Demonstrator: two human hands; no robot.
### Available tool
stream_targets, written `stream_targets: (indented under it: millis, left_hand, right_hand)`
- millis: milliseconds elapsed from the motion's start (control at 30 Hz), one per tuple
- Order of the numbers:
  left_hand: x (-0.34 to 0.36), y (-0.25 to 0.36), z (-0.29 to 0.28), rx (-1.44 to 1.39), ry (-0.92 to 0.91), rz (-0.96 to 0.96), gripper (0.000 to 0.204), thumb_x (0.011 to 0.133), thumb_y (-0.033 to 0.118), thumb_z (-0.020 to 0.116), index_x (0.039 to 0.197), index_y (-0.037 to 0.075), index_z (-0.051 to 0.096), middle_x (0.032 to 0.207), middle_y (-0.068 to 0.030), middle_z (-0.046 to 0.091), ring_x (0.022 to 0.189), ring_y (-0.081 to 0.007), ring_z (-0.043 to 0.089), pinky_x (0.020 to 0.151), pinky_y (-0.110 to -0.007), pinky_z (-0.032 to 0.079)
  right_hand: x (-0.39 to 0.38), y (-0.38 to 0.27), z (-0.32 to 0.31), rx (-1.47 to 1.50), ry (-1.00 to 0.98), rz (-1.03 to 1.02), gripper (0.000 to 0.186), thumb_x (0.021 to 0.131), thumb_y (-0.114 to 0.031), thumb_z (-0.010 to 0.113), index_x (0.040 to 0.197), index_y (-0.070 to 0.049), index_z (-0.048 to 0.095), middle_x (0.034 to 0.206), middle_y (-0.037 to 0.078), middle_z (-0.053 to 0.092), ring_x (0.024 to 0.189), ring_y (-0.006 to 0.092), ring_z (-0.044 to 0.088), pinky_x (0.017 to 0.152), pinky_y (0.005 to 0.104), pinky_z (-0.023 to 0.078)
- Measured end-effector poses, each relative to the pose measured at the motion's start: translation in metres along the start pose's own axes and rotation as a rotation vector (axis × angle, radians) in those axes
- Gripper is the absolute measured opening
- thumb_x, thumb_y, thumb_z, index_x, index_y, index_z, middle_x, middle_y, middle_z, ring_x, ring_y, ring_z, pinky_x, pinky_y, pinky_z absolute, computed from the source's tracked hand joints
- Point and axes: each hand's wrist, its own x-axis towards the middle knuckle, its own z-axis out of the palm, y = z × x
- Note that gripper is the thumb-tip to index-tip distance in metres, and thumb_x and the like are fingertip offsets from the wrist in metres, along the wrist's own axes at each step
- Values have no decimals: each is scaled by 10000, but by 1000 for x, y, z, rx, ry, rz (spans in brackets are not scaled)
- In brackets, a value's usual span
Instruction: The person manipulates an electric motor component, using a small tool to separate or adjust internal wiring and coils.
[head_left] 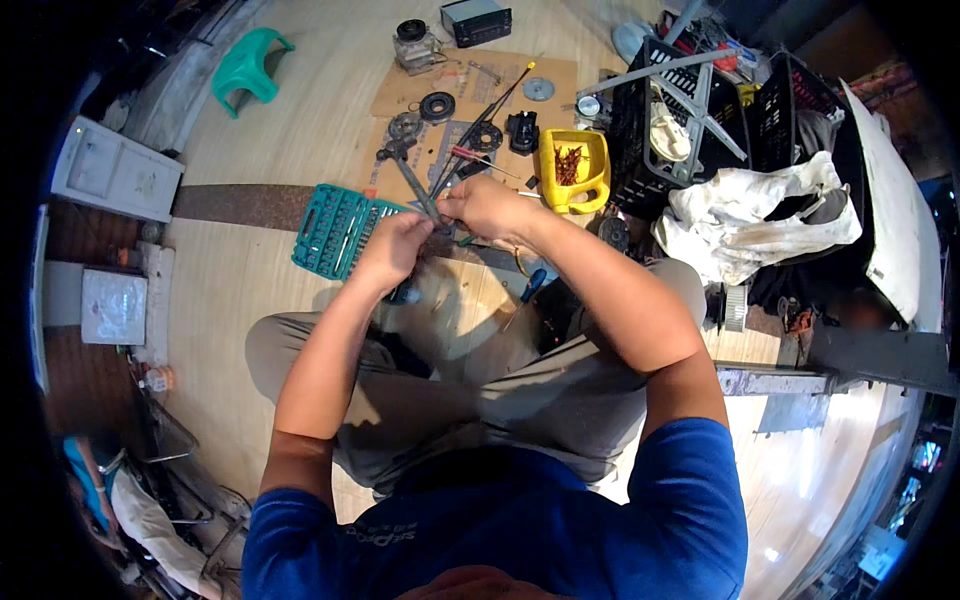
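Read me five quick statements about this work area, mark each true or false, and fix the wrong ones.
1. The left hand and right hand are close together at the near end of a long grey metal part. True.
2. The teal tool case is shut. False; the teal tool case lies open.
3. A yellow container holds reddish-brown pieces. True.
4. The yellow container is left of both hands. False; it is to their right.

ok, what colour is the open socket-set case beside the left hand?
Teal green case; the head view shows it best.
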Motion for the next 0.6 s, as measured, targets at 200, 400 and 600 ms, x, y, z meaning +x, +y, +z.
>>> stream_targets:
  millis: [200, 400, 600]
  left_hand:
    - [11, -5, -3, -757, 111, 121, 281, 968, 157, 421, 1105, -59, 538, 986, -142, 644, 817, -237, 644, 743, -350, 519]
    - [6, -1, -17, -1030, -4, 222, 287, 954, 169, 460, 1156, -29, 509, 1092, -174, 605, 1044, -305, 592, 883, -436, 485]
    - [-3, 0, -29, -1090, -44, 218, 291, 963, 192, 453, 1156, -16, 520, 737, -29, 550, 660, -152, 565, 621, -289, 472]
  right_hand:
    - [-25, -22, 28, 468, -171, 26, 165, 927, -146, 530, 864, -24, 623, 641, -22, 527, 547, 89, 462, 509, 241, 385]
    - [-16, 3, 47, 364, -176, -63, 181, 923, -152, 544, 850, -17, 639, 674, 9, 572, 624, 96, 503, 578, 255, 413]
    - [-16, -4, 26, 270, -367, 30, 191, 926, -201, 557, 817, -52, 606, 590, -29, 490, 501, 68, 432, 446, 212, 339]
